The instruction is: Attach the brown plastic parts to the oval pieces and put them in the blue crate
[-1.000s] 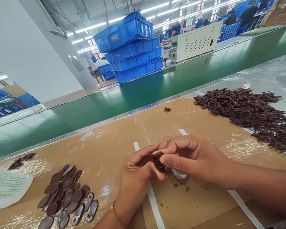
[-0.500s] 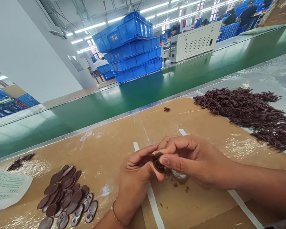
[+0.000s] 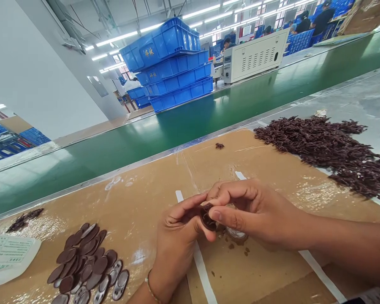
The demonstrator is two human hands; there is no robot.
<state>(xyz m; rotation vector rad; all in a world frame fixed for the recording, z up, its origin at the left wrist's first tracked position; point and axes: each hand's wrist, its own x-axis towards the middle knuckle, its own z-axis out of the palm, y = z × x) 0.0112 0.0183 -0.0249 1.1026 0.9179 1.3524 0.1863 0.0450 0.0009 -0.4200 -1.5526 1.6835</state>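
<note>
Between my hands is a small dark brown oval piece (image 3: 208, 220), its hollow side partly in sight. My left hand (image 3: 180, 230) grips it by the edge with thumb and fingers. My right hand (image 3: 250, 207) is closed at its upper end, thumb and fingertips pressing a small dark part that the fingers mostly cover. Under the right hand a round shiny dish (image 3: 236, 234) shows in part, with brown wet spots about it. Left of my hands lies a heap of similar brown oval pieces (image 3: 85, 261), some with their hollow side up.
A large pile of small dark brown parts (image 3: 323, 147) lies at right; a little clump (image 3: 219, 145) sits farther back. A white printed bag (image 3: 11, 257) is at far left. Beyond the cardboard (image 3: 152, 181) run a green belt (image 3: 114, 147), stacked blue crates (image 3: 177, 67) and a beige machine (image 3: 256, 55).
The whole view has shifted slightly. Both hands keep nearly the same grip on the brown oval piece, which is tilted a little differently.
</note>
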